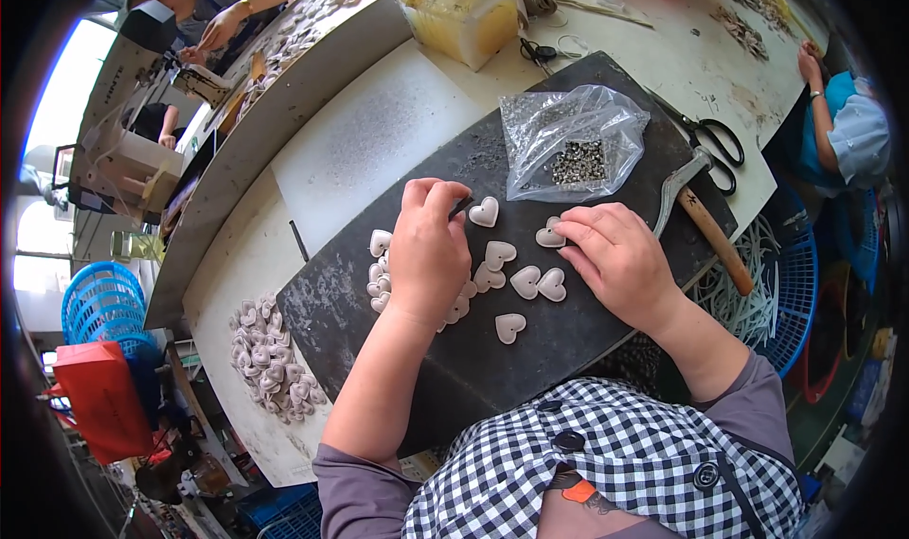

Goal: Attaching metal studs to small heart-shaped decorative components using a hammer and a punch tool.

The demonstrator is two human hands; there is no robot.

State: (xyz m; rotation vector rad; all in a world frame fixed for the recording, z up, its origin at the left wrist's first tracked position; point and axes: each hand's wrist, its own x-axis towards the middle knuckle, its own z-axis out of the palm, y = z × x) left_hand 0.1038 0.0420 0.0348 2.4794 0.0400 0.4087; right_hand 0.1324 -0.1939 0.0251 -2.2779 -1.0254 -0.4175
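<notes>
My left hand (428, 255) is closed round a short dark metal rod (461, 206), whose end sticks out by the thumb and forefinger. With fingertips together, my right hand (620, 260) pinches a small pale puffy heart (546, 235) at the black board (407, 378). Several similar hearts lie between the hands, some with a small hole or dark dot; one heart (484, 212) sits beside the rod's end and another (510, 328) lies nearest me. A cluster of hearts (379, 281) is partly hidden behind my left hand.
A clear bag (578, 136) of small metal studs lies beyond my right hand. On the right are a hammer (715, 236) and black scissors (717, 146). A heap of hearts (270, 359) rests at left. A yellowish block (464, 18) stands at the back. Other people work nearby.
</notes>
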